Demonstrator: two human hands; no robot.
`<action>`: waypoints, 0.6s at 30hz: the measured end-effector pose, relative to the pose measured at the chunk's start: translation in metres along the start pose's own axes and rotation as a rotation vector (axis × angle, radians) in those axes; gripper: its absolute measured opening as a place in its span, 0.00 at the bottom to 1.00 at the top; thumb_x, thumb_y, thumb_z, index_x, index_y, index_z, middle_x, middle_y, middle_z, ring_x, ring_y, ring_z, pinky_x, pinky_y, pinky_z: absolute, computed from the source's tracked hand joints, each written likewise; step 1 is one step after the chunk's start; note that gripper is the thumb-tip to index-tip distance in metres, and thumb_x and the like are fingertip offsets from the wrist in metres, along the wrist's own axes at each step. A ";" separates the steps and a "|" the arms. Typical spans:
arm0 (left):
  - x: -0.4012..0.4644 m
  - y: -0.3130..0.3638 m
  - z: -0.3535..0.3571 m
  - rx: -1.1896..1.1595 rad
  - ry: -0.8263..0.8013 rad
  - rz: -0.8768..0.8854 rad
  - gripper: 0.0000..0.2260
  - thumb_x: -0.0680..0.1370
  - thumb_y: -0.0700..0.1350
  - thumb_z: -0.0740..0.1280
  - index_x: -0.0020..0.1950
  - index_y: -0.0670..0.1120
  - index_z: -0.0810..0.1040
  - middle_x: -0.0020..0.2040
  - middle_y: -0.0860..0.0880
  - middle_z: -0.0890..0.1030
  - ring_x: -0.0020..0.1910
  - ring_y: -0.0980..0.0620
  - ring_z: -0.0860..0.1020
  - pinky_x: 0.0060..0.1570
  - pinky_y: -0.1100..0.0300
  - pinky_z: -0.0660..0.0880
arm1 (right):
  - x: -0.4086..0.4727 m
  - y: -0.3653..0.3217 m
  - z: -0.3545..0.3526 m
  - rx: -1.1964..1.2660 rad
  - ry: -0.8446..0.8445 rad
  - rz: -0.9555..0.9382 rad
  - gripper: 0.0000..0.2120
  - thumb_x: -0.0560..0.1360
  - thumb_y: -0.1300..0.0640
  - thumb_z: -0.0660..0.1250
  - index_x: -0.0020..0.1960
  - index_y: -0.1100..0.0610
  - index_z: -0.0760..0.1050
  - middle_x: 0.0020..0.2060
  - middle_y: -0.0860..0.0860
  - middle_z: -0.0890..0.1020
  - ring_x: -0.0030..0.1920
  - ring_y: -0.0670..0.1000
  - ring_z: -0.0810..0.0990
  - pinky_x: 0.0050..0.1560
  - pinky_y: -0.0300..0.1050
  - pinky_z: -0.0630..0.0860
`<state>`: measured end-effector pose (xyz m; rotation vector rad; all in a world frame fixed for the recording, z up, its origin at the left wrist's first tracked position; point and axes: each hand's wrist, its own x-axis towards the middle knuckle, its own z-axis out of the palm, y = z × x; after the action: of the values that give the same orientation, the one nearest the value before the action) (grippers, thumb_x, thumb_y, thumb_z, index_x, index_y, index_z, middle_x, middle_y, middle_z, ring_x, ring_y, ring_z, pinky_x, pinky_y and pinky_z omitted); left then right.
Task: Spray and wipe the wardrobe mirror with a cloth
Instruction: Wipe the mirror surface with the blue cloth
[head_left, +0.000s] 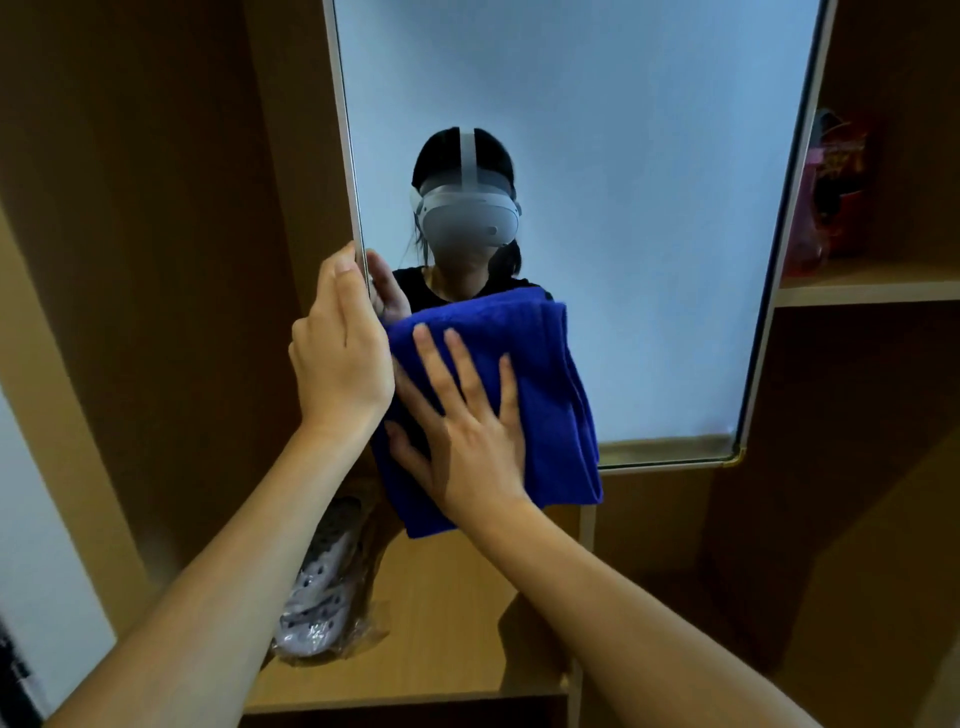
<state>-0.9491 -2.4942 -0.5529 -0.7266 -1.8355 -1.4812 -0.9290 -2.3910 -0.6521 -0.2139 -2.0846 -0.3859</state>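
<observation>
The wardrobe mirror (649, 208) hangs in a silver frame inside the wooden wardrobe and reflects a person wearing a headset. A folded blue cloth (550, 395) lies flat against the mirror's lower left part and hangs past its bottom edge. My right hand (467, 431) presses on the cloth with straight, spread fingers. My left hand (340, 353) grips the mirror's left frame edge, fingers wrapped behind it and reflected in the glass. No spray bottle is in view.
Wooden wardrobe panels (156, 260) surround the mirror. A shelf (872, 286) on the right carries a pink and red package (826, 192). Below, a pale perforated shoe in clear plastic (322, 587) lies on the wardrobe's lower board (441, 649).
</observation>
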 end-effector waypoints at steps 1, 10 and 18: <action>0.001 0.000 0.001 0.000 0.005 0.008 0.19 0.85 0.47 0.45 0.68 0.45 0.72 0.52 0.56 0.75 0.45 0.65 0.70 0.42 0.87 0.57 | -0.011 0.001 0.004 -0.016 -0.016 -0.037 0.31 0.80 0.39 0.52 0.79 0.44 0.44 0.79 0.48 0.42 0.77 0.51 0.33 0.74 0.61 0.33; 0.007 -0.002 0.001 -0.004 0.025 0.064 0.19 0.84 0.51 0.46 0.64 0.46 0.73 0.42 0.56 0.77 0.47 0.51 0.79 0.44 0.59 0.70 | -0.053 0.028 0.019 -0.088 -0.017 -0.105 0.29 0.80 0.38 0.48 0.79 0.42 0.44 0.79 0.46 0.39 0.78 0.49 0.40 0.75 0.58 0.35; 0.002 0.000 0.008 0.055 0.013 0.066 0.20 0.84 0.51 0.47 0.70 0.44 0.69 0.51 0.45 0.82 0.52 0.44 0.80 0.49 0.54 0.73 | -0.040 0.150 -0.019 -0.029 0.140 0.315 0.32 0.78 0.38 0.51 0.79 0.43 0.46 0.79 0.47 0.46 0.79 0.50 0.43 0.75 0.60 0.40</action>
<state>-0.9512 -2.4866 -0.5526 -0.7423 -1.8182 -1.3844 -0.8480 -2.2571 -0.6493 -0.5101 -1.8701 -0.2322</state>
